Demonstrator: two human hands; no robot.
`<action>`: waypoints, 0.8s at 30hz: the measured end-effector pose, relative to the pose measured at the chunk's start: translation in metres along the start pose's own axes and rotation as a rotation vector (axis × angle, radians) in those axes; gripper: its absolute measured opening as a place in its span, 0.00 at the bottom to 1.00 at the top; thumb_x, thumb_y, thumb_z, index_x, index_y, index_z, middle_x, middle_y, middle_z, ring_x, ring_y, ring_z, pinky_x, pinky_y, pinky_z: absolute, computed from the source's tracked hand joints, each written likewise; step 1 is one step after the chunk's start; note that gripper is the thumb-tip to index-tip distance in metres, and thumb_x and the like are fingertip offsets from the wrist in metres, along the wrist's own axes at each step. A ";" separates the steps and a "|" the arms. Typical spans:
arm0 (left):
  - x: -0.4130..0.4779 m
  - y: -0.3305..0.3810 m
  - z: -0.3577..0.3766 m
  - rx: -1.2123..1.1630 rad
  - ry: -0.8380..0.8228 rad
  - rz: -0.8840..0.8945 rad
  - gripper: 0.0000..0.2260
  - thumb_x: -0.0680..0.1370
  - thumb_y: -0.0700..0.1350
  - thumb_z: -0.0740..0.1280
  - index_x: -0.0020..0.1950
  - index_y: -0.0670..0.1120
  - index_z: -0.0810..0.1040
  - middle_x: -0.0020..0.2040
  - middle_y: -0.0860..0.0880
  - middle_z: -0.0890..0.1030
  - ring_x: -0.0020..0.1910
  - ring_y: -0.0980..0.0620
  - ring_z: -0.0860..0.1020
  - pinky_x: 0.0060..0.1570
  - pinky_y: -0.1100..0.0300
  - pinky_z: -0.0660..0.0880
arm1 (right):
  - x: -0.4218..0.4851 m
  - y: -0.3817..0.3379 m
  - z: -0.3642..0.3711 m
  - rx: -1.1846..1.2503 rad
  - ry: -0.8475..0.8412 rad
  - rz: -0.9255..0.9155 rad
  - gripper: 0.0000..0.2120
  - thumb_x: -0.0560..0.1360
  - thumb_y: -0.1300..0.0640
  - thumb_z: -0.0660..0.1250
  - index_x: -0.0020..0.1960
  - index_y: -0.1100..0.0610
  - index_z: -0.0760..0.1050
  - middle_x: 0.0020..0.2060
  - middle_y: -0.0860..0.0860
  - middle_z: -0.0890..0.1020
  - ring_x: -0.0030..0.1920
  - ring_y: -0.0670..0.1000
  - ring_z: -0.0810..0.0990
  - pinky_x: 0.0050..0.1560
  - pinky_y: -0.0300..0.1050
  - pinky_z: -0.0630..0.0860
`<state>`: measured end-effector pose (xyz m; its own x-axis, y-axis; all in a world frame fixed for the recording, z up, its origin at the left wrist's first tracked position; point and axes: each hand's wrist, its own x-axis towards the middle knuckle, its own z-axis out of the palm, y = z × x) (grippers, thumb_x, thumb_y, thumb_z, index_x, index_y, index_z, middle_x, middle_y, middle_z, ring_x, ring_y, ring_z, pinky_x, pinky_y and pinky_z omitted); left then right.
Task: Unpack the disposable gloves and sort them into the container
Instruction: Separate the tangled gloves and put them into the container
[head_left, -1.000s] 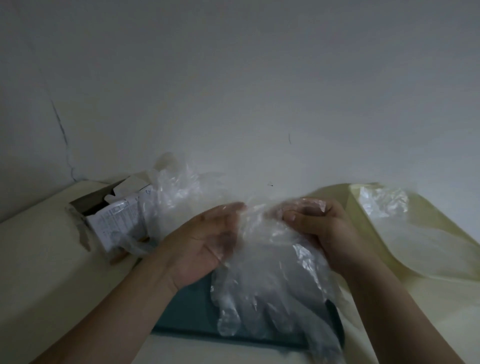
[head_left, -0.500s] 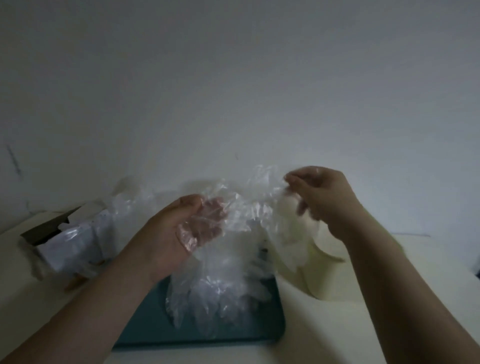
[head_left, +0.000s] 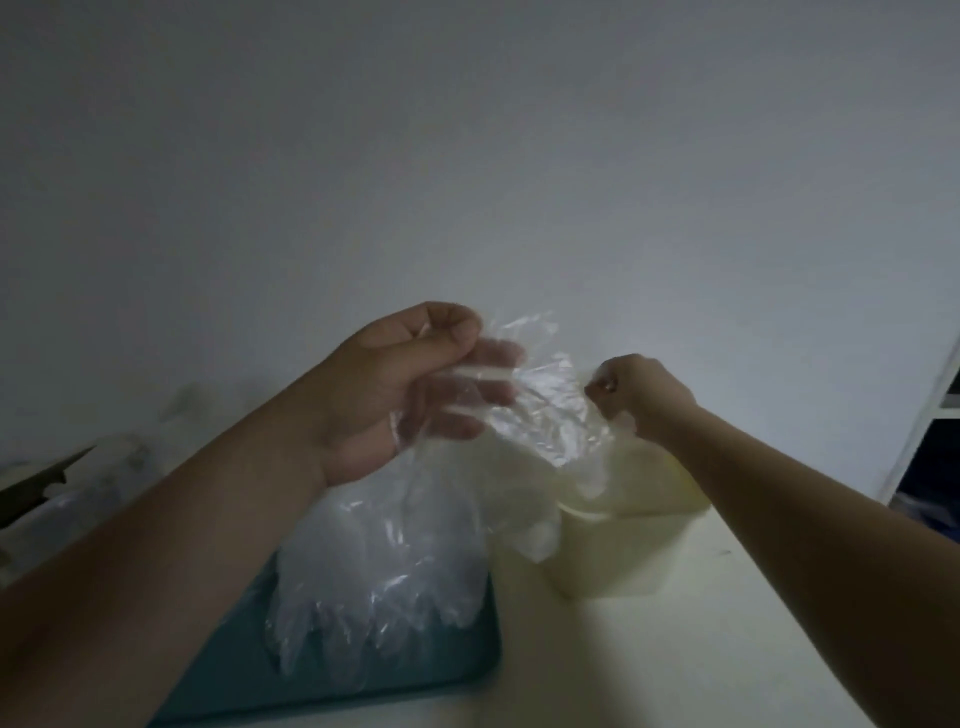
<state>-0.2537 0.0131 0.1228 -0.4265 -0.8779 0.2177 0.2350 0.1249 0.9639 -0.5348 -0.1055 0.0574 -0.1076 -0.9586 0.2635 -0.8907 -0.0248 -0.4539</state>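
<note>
My left hand (head_left: 395, 384) holds up a bunch of clear plastic disposable gloves (head_left: 384, 566), thumb and forefinger pinching its top; the glove fingers hang down over a teal tray (head_left: 467, 660). My right hand (head_left: 636, 389) pinches a single clear glove (head_left: 550, 410) and holds it stretched away from the bunch, above the pale yellow container (head_left: 623, 551). That glove's lower end droops over the container's near rim.
A torn cardboard glove box (head_left: 36, 478) lies at the far left on the cream table (head_left: 613, 665). The white wall (head_left: 467, 182) is close behind. A dark shelf opening (head_left: 935, 457) shows at the right edge.
Both hands rose and moved right. My right hand pulled one glove away from the bunch toward the yellow container. The view turned right, so the box slid to the left edge.
</note>
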 end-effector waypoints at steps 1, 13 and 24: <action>0.007 0.001 0.006 0.014 0.001 0.001 0.04 0.78 0.45 0.67 0.51 0.47 0.75 0.53 0.44 0.87 0.44 0.46 0.87 0.31 0.59 0.81 | 0.001 -0.001 0.001 -0.005 -0.032 0.002 0.10 0.78 0.58 0.65 0.37 0.50 0.75 0.38 0.45 0.79 0.46 0.54 0.80 0.47 0.43 0.72; 0.150 -0.074 0.038 0.192 0.311 -0.076 0.02 0.83 0.38 0.69 0.51 0.44 0.79 0.42 0.41 0.86 0.31 0.48 0.83 0.26 0.61 0.76 | -0.024 0.026 -0.048 0.470 0.055 0.086 0.22 0.82 0.49 0.68 0.73 0.54 0.74 0.68 0.55 0.78 0.60 0.53 0.78 0.57 0.46 0.74; 0.203 -0.137 0.033 0.579 0.505 -0.111 0.06 0.76 0.38 0.69 0.43 0.48 0.80 0.50 0.48 0.84 0.50 0.45 0.83 0.54 0.56 0.80 | -0.064 -0.016 -0.025 -0.101 -0.406 -0.234 0.31 0.84 0.40 0.58 0.83 0.47 0.55 0.81 0.48 0.62 0.80 0.51 0.62 0.77 0.48 0.59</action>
<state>-0.4010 -0.1666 0.0404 0.0612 -0.9863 0.1529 -0.3390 0.1235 0.9327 -0.5244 -0.0364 0.0689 0.2647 -0.9642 -0.0144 -0.9110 -0.2451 -0.3315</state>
